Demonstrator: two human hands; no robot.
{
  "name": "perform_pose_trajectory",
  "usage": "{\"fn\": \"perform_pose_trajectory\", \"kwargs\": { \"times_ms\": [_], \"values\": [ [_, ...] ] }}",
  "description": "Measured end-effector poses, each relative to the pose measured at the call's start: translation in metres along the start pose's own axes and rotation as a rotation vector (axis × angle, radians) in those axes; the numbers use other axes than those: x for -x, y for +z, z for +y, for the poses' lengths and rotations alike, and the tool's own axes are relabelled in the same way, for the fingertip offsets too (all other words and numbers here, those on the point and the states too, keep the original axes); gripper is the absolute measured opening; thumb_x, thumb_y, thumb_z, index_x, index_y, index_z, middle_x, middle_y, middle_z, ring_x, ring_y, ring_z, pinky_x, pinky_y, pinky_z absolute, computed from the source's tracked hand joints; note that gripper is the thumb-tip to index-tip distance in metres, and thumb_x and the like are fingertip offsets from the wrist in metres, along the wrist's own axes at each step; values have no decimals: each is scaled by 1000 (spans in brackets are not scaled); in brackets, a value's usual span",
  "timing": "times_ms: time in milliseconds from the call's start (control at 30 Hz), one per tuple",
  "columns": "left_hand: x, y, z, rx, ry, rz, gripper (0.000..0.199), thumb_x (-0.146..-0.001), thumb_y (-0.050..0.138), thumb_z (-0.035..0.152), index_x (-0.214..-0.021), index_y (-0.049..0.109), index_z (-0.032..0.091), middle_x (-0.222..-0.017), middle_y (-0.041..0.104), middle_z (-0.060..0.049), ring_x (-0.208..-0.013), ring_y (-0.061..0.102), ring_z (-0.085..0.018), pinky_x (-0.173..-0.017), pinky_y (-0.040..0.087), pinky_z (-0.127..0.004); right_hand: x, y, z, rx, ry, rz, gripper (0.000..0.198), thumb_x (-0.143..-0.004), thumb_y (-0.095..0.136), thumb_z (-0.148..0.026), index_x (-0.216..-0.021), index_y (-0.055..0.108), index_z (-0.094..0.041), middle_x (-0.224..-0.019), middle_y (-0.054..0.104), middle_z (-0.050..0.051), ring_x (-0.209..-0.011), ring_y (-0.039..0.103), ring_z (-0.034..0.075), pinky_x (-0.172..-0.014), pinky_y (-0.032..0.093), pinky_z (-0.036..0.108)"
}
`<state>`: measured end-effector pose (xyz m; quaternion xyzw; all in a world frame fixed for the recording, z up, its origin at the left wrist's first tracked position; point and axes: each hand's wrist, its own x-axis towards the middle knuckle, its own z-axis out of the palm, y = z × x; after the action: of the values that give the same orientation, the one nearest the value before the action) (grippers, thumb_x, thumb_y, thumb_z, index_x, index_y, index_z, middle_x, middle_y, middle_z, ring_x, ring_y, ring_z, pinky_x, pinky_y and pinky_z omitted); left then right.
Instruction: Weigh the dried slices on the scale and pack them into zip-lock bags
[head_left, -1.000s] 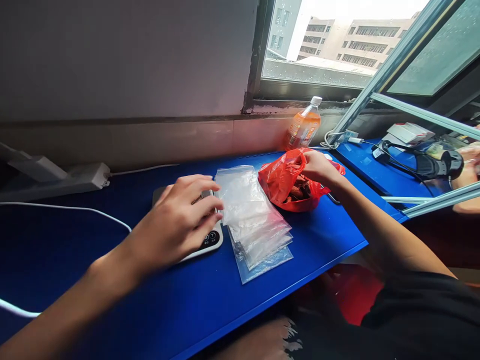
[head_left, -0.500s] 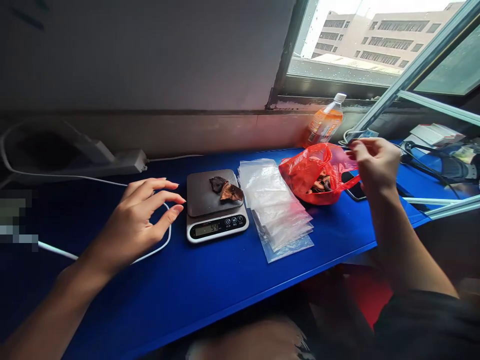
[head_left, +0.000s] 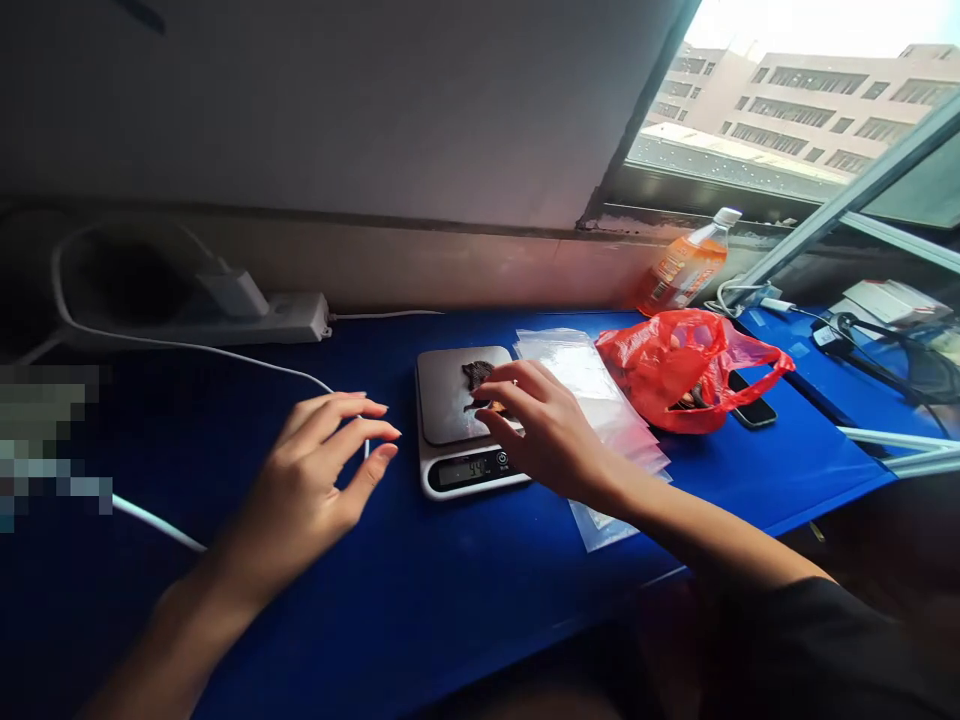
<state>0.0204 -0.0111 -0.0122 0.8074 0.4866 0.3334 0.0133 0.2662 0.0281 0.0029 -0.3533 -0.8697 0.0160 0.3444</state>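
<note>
My right hand (head_left: 544, 420) reaches over the kitchen scale (head_left: 439, 400), its thumb and fingers closed around a dried brown slice (head_left: 474, 407) on or just above the weighing plate. Beside those fingertips lies a dark, wrinkled dried piece (head_left: 476, 374). The hand hides the right part of the scale and some of its buttons. Left of the scale, my left hand (head_left: 330, 460) hovers with curved fingers apart and nothing in them. Clear plastic bags (head_left: 585, 370) lie stacked right of the scale, partly under my right forearm. A red plastic bag (head_left: 652, 365) holding more dried slices stands beyond them.
A bottle of orange drink (head_left: 690, 262) stands behind the red bag, and a phone (head_left: 754, 405) lies to its right. A white cable (head_left: 187, 347) runs from the power strip (head_left: 296, 318) past my left hand. Metal framing (head_left: 900, 455) edges the right side.
My right hand has moved left from the red bag's handle to the scale plate. My left hand keeps its pose. The view has shifted, so the tabletop things appear further right.
</note>
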Motion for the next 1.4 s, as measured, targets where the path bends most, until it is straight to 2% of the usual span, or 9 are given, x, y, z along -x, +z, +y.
{"fn": "perform_pose_trajectory", "kwargs": {
  "times_ms": [233, 333, 467, 667, 833, 933, 1067, 1200, 1400],
  "values": [
    [7, 9, 0, 52, -14, -61, 14, -93, 54, 27, -95, 67, 24, -109, 66, -6, -111, 56, -24, -95, 50, -42, 19, -58, 16, 131, 194, 204, 21, -88, 60, -25, -109, 61, -24, -106, 67, 10, -100, 64, 23, -89, 52, 43],
    [5, 12, 1, 56, -10, -93, 15, -92, 54, 27, -94, 68, 23, -108, 67, -6, -109, 58, -24, -95, 50, -43, 25, -72, 54, 161, 341, 104, 18, -89, 53, -25, -104, 63, -21, -99, 70, 9, -92, 66, 23, -83, 53, 40],
    [0, 16, 7, 59, 8, -63, 15, -92, 53, 26, -93, 68, 21, -101, 70, -6, -103, 61, -24, -93, 51, -41, 15, -49, 97, 274, 514, -43, 31, -91, 42, -26, -112, 63, -15, -111, 68, 15, -103, 63, 27, -89, 49, 42],
    [-1, 13, 15, 15, -1, 59, 15, -92, 52, 22, -90, 67, 21, -91, 70, -5, -97, 62, -23, -91, 51, -41, 39, -12, 100, 433, 373, -342, 48, -96, 37, -45, -130, 55, -16, -130, 59, 16, -118, 53, 31, -95, 43, 45],
    [0, 13, 15, -30, -31, 82, 15, -90, 52, 22, -88, 67, 22, -91, 70, -5, -95, 63, -22, -89, 52, -40, 60, -19, 108, 528, 409, -340, 52, -94, 40, -53, -132, 54, -22, -139, 51, 17, -129, 44, 34, -103, 34, 53],
    [-1, 15, 15, -45, -18, 92, 15, -91, 52, 24, -87, 66, 23, -90, 70, -4, -95, 63, -22, -89, 52, -40, 47, -34, 119, 511, 484, -394, 57, -89, 45, -61, -130, 58, -24, -137, 51, 18, -126, 47, 36, -98, 40, 51],
    [-13, 11, 16, -79, 27, 119, 17, -91, 51, 28, -85, 66, 22, -89, 70, -4, -95, 63, -22, -89, 52, -42, 3, -51, 139, 442, 555, -540, 37, -92, 46, -44, -113, 67, -23, -109, 69, 11, -102, 63, 28, -85, 46, 40],
    [-39, 1, 23, -105, -1, 177, 19, -93, 48, 31, -89, 65, 25, -95, 70, -2, -98, 62, -21, -92, 51, -42, -36, -40, 159, 479, 500, -554, 33, -87, 51, -18, -116, 67, -14, -116, 68, 16, -103, 63, 27, -84, 45, 34],
    [-63, -3, 23, -58, -55, 252, 19, -94, 48, 34, -90, 65, 27, -92, 69, 0, -93, 62, -18, -89, 52, -41, -25, -8, 173, 464, 483, -615, 28, -87, 57, -31, -103, 70, -12, -107, 69, 16, -95, 64, 24, -82, 46, 31]
  ]
}}
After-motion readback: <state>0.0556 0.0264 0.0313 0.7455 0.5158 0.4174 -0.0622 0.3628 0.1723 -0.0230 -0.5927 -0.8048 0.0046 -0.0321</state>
